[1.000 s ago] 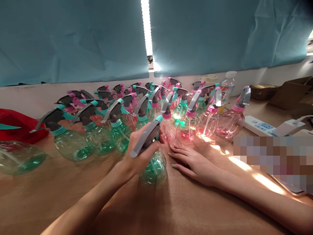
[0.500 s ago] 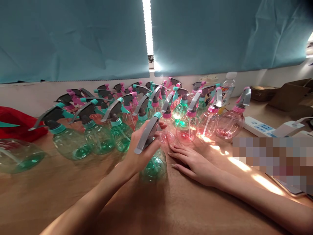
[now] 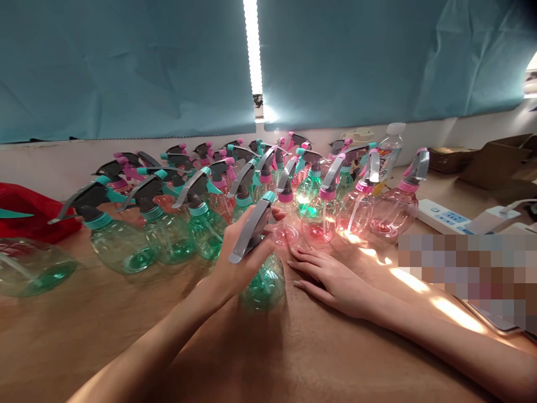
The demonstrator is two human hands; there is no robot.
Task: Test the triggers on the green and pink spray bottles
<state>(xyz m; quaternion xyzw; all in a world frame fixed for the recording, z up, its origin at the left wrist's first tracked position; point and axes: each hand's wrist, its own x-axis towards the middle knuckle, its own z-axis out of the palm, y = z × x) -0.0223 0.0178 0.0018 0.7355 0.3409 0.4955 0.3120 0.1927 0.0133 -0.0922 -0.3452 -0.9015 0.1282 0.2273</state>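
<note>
My left hand (image 3: pixel 239 260) is wrapped round the neck of a green spray bottle (image 3: pixel 264 285), just below its grey trigger head with a teal nozzle. The bottle is upright in front of me; part of its neck is hidden by the fingers. Flat on the table to its right lies my right hand (image 3: pixel 327 277), fingers stretched out, holding nothing. Its fingertips are close to a clear pink spray bottle (image 3: pixel 287 221). Another pink spray bottle (image 3: pixel 321 221) stands just beyond. To the left of my left hand is a green spray bottle (image 3: pixel 206 232) with a teal collar.
Rows of several pink and green spray bottles fill the back of the table (image 3: pixel 168 336). A power strip (image 3: pixel 444 215) lies at the right, near cardboard boxes (image 3: pixel 497 165). A labelled plastic bottle (image 3: pixel 393 148) stands behind. Red material (image 3: pixel 37 212) is at far left.
</note>
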